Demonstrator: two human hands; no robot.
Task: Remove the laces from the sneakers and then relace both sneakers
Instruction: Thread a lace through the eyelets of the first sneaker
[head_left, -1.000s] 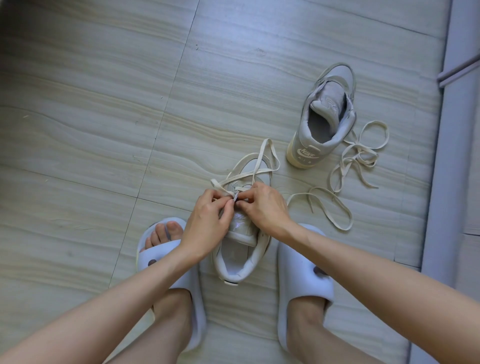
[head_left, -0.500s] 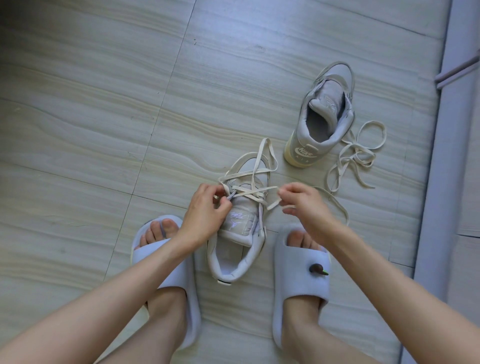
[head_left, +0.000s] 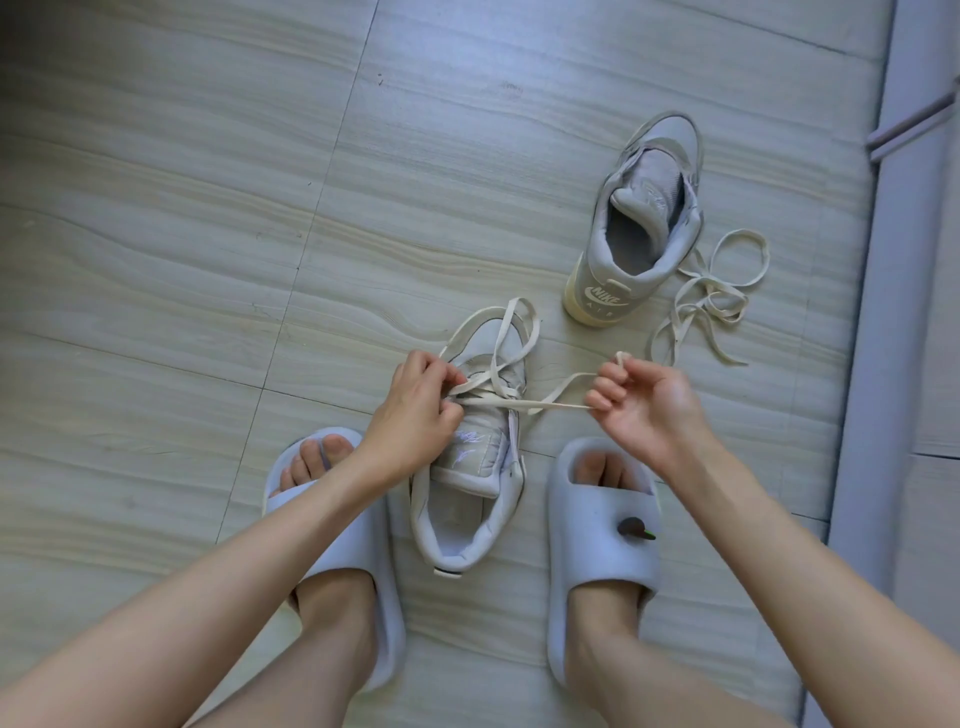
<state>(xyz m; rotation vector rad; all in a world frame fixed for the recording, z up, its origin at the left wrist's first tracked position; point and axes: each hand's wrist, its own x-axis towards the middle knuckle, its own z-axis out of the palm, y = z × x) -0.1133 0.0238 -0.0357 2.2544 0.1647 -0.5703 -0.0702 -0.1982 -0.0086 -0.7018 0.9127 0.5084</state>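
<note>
- The sneaker (head_left: 480, 447) being laced sat on the floor (head_left: 182, 260) between the person's two slippered feet, toe pointing away from them, heel near.
- The left hand (head_left: 415, 410) was on the sneaker's left side at the eyelets, fingers curled, pinching the lace (head_left: 550, 402) where it crossed the tongue.
- The lace ran as a taut line from those eyelets rightward, across the shoe's long axis, to the right hand.
- The right hand (head_left: 644, 400) was off to the sneaker's right, clear of it, fingers curled and gripping the free end, which poked out above the knuckles.
- I'd judge the pull had to go on rightward, away from the eyelets; the left hand was the nearer one for steadying the shoe.
- The second sneaker (head_left: 641, 223) stood farther off to the right, unlaced, its loose lace (head_left: 711, 296) heaped just beside it.
</note>
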